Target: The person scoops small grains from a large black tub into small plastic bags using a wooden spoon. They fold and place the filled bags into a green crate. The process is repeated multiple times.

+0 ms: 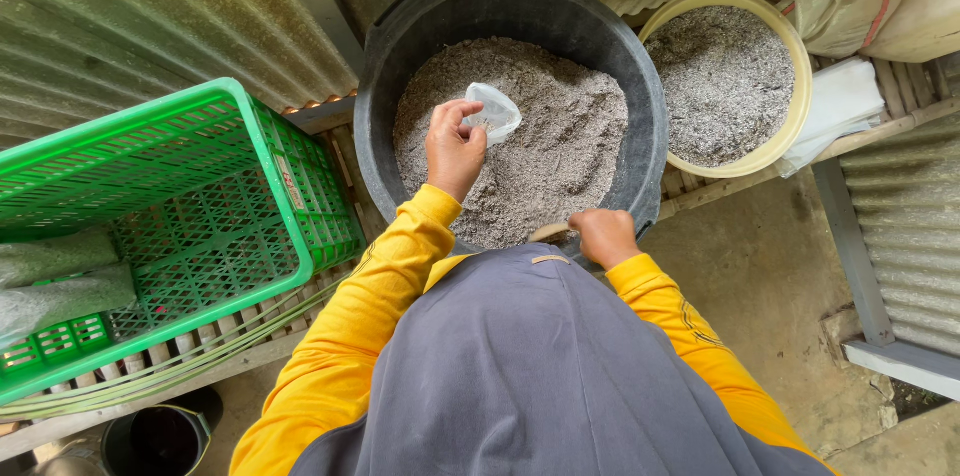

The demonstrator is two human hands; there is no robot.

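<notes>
Grey, crumbly growing mix (545,146) fills the big round black plastic tub (640,66) in front of me, and from the head view my left hand (453,148) is over it, fingers pinched round the rim of a small clear plastic bag (494,112) that I hold mouth-up just above the surface. My right hand (603,236) is closed on a pale, thin wooden-looking handle (549,231) at the near rim of the tub; what is on the end of it is hidden under my grey head covering (530,366), so I cannot tell what tool it is. I judge this as the filling step, the bag held ready and looking mostly empty. The next move would call for keeping the bag's mouth spread and steady while mix goes in, low over the tub so spills fall back. Beside the tub on my right sits a round yellow plastic basin (795,96) of similar grey mix; on my left a green lattice plastic crate (200,196) rests on the slatted bench, with filled bags (60,281) lying in it.
</notes>
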